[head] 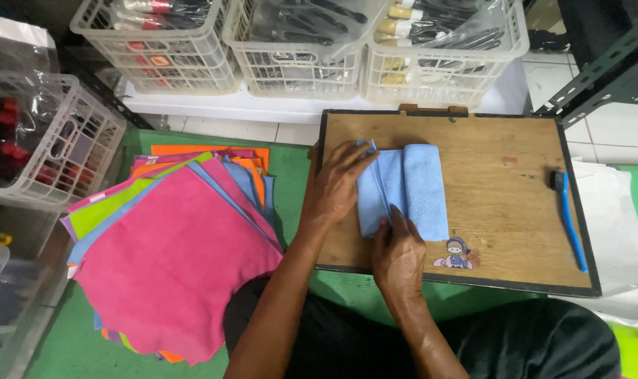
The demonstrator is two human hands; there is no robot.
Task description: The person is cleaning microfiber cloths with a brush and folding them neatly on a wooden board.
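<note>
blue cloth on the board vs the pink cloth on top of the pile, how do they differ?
The blue cloth is folded into a narrow strip on the wooden board; the pink cloth lies spread flat on the pile. Both hands, left hand and right hand, press the blue cloth; nothing touches the pink cloth. Both look like soft microfibre.

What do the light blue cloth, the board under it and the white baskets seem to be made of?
The light blue cloth, under the left hand and right hand: probably microfibre, with a soft, matte, fuzzy surface. The board: apparently wood, with visible brown grain, worn and unpolished, in a dark frame. The white baskets: likely moulded plastic, with a smooth lattice of slots.
</note>
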